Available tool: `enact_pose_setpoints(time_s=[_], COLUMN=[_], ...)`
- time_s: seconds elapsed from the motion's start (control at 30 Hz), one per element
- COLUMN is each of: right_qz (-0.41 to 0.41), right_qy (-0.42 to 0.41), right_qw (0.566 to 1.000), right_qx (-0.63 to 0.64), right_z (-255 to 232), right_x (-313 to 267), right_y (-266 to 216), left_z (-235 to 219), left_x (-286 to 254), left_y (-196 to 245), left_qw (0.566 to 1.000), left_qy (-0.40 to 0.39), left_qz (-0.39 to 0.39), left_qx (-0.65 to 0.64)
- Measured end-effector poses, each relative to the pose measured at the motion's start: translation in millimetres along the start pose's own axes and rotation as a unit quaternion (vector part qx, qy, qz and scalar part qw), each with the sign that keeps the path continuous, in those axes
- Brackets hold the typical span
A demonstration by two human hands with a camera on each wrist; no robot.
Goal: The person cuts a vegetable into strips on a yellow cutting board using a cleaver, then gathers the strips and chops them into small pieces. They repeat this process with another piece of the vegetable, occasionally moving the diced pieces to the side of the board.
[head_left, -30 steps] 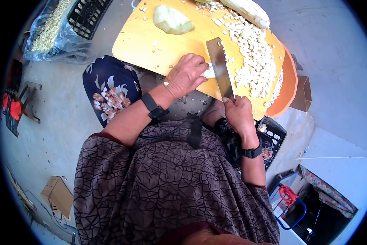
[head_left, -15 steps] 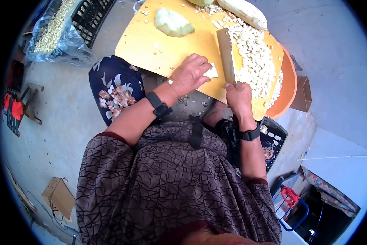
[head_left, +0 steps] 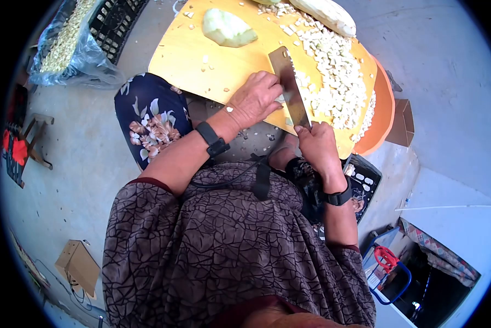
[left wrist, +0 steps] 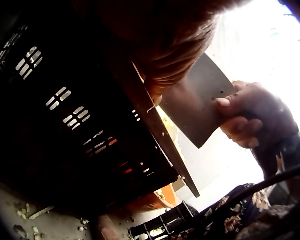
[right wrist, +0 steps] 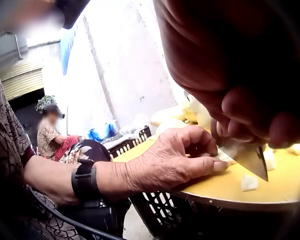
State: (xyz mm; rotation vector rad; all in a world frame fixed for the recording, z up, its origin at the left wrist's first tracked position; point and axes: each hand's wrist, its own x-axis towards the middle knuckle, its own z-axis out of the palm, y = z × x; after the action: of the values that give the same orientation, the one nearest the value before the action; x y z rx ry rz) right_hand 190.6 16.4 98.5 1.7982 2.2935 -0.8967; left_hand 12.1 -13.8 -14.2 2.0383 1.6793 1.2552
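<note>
As we look down past the dark patterned top (head_left: 229, 240), we find the right hand (head_left: 317, 146) closest to us, its fingers wrapped round the handle end of a cleaver (head_left: 292, 85). Just beyond, we see the left hand (head_left: 255, 97) with thumb and fingers bent together, pinching a pale strip (right wrist: 225, 159) against the yellow board (head_left: 185, 60), near its close edge. We see the blade slanting between those fingertips and a heap of white cubes (head_left: 338, 82); whether its edge meets the board, we cannot tell. Under the board we make out a black slotted crate (right wrist: 160, 205).

To the right, an orange bowl (head_left: 385, 117) sits partly beneath the board's rim, more cubes in it, with a cardboard box (head_left: 403, 123) just past it. Toward the board's far side we notice a pale green chunk (head_left: 229, 28) and, beside the heap, a long whitish vegetable (head_left: 327, 15). Farther left, we see a clear plastic bag (head_left: 84, 60) of pale bits. Farthest off, another person (right wrist: 50, 135) sits near a wall.
</note>
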Motion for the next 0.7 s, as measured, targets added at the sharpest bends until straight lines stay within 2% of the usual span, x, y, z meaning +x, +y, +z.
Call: enact_pose_setpoints(time_s=[0.2, 0.3, 0.5, 0.53, 0.63, 0.7], right_qz=[0.014, 0.001, -0.008, 0.028, 0.059, 0.067], right_qy=[-0.024, -0.008, 0.073, 0.054, 0.041, 0.023], right_qw=[0.999, 0.999, 0.996, 0.993, 0.984, 0.983], right_qx=[-0.02, -0.038, 0.048, 0.1, 0.165, 0.17], right_z=[10, 17, 12, 4, -15, -18], right_x=[18, 30, 53, 47, 19, -1], right_y=[0, -4, 13, 14, 13, 14], left_z=[0, -1, -7, -7, -6, -5], left_x=[0, 0, 0, 0, 1, 0], left_y=[1, 1, -2, -2, 2, 2], left_qw=[1.0, 1.0, 1.0, 1.0, 1.0, 0.999], left_qy=[-0.005, -0.005, -0.008, -0.009, 0.015, 0.036], left_qz=[-0.009, -0.008, -0.004, -0.005, 0.008, -0.015], left_qx=[-0.006, -0.004, -0.021, -0.027, -0.015, 0.003])
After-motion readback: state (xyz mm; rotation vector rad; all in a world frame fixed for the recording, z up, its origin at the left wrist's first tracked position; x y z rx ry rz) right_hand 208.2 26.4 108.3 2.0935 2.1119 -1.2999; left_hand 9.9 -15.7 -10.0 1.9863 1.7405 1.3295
